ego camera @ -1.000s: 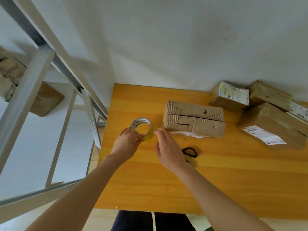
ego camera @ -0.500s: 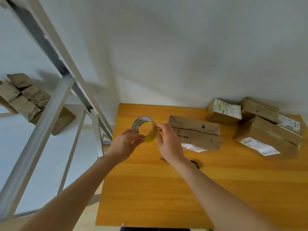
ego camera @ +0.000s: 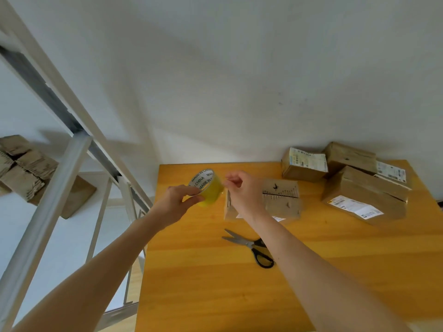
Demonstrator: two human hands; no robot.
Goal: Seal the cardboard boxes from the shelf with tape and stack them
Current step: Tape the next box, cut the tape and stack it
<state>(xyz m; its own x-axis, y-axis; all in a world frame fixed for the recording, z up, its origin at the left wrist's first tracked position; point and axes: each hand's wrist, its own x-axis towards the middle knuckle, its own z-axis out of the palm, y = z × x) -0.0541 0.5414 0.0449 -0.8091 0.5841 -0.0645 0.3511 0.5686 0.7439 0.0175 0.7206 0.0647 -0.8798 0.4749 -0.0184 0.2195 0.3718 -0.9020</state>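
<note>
Orange table (ego camera: 215, 295), white wall. Just left of the middle box (ego camera: 282, 200), the tape roll (ego camera: 209, 188) is gripped and steadied by the left hand (ego camera: 175, 204). Its edge is pinched by the right hand (ego camera: 244, 192), seemingly to peel the end. Scissors (ego camera: 251, 245) are laid before the box for cutting; labelled boxes (ego camera: 359, 188) are piled to its right.

The tape roll (ego camera: 211, 190) is a see-through yellow, its inner core white with dark printed letters. The worktop (ego camera: 215, 295) is warm orange-yellow wood with grain streaks. The scissors (ego camera: 250, 244) have black handles and grey blades. The nearest box (ego camera: 281, 200) is plain brown card with small black marks. The stacked boxes (ego camera: 359, 188) are brown with white printed labels. The shelf frame (ego camera: 51, 200) is pale grey.
</note>
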